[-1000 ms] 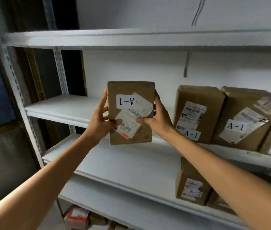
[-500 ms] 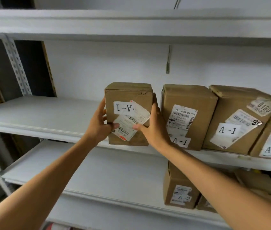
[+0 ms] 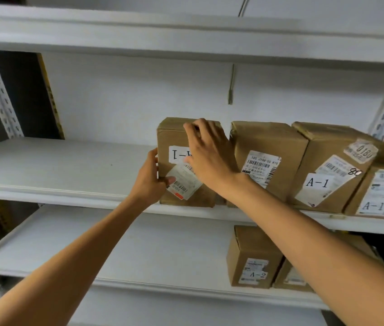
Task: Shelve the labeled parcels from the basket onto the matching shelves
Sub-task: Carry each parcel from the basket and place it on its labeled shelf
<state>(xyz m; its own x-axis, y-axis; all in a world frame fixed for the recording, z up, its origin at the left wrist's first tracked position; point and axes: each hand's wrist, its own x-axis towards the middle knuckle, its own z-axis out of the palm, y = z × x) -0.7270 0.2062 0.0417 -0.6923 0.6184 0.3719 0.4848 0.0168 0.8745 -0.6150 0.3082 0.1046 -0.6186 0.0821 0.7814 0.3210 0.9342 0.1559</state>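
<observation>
**A-1 parcel on the middle shelf, both hands on it**

Head view: The A-1 parcel [image 3: 173,135] stands upright with its long axis vertical. Its base seems to rest just inside the front edge of the middle shelf [image 3: 57,165], though I can't be sure its full weight is down. Its "A-1" tag reads upside down, and a shipping label [image 3: 184,182] sits askew below it.

My left hand [image 3: 149,182] pinches the lower left edge, with the thumb across the front on the label and the fingers out of sight round the side. My right hand [image 3: 209,154] lies over the upper front face, fingertips hooked on the top front edge, so both hands hold the box and neither is spread wide.

To the right a narrow gap separates the parcel from the neighbouring A-1 box [image 3: 266,161], the first of a row running toward the shelf's right end. My right wrist crosses in front of that gap. The shelf's left half lies on the open side, where my left hand is.

I judge that the move ahead turns on that gap. The parcel has to go rightward and back, so the left hand is placed to push while the right steadies the top against tipping.

On the lower shelf [image 3: 139,250] an A-2 box [image 3: 252,257] stands near the right end, so the tag matches the row above it.
</observation>
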